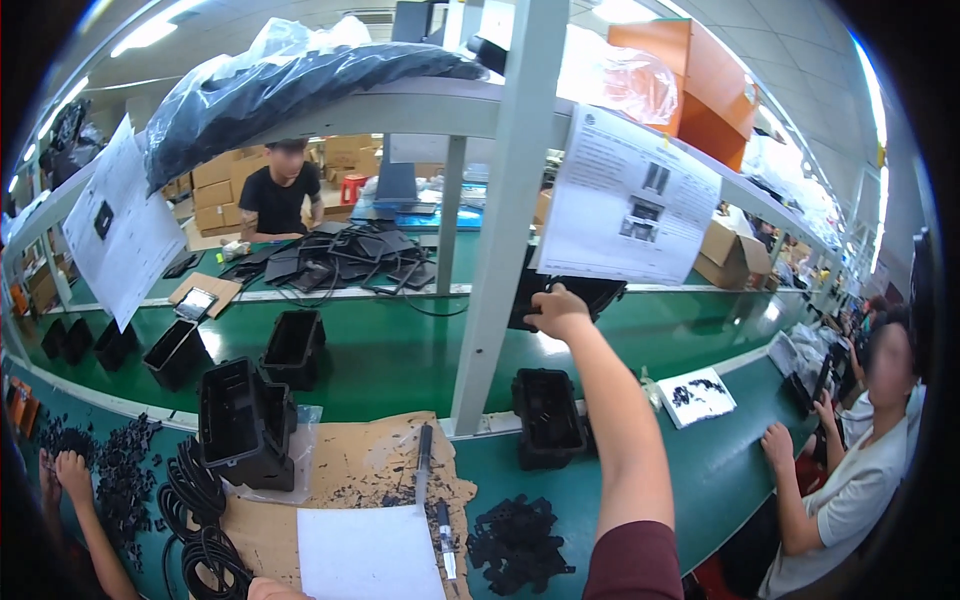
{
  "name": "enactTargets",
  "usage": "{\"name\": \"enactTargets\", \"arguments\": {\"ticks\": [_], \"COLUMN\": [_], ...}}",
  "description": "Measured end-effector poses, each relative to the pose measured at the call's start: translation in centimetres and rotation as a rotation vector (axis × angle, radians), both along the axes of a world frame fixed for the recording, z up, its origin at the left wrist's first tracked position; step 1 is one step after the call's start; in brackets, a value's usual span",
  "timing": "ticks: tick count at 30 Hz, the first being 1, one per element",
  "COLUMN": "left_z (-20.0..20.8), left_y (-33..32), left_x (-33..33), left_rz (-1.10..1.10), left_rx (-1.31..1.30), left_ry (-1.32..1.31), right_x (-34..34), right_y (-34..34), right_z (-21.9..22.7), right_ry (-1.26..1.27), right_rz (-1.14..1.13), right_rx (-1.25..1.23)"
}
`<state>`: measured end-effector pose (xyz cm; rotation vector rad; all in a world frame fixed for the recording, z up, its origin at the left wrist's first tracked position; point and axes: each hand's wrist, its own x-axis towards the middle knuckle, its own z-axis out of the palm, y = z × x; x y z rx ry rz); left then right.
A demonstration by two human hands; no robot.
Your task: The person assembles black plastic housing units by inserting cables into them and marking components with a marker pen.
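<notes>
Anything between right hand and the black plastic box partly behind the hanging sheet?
Nothing visible between the right hand and the black plastic box. The hanging sheet hides part of the box; the white post stands just left.

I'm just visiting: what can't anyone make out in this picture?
In the head view:
Left hand: mostly cut off by the lower edge.
Black bin at the right hand: partly hidden by that hand and the hanging sheet.
Small black parts: overlapping, too small to count.
</notes>
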<state>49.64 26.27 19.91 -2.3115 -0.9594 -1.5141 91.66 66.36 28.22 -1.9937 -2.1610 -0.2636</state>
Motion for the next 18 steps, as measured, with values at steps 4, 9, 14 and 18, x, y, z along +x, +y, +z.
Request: {"name": "enactTargets", "arguments": {"ticks": [4, 9, 14, 18], "left_z": [0.9, 0.8, -1.1, -0.5], "left_y": [-0.4, -0.4, -0.1, -0.3], "left_x": [-0.1, 0.4, -0.2, 0.4], "left_rz": [-0.079, -0.264, -0.342, -0.476], "left_rx": [0.012, -0.021, 0.046, 0.035], "left_ry": [0.014, -0.058, -0.125, -0.042], "right_x": [4.7, 8.6, 4.8, 3.1], "right_y": [-9.2, -27.0, -42.5, -56.0], "right_z": [3.8, 4.2, 0.0, -1.4], "right_ry": [0.068, 0.169, 0.254, 0.506], "right_rz": [-0.081, -0.142, -0.007, -0.314], "right_rx": [0.051, 0.169, 0.346, 0.177]}}
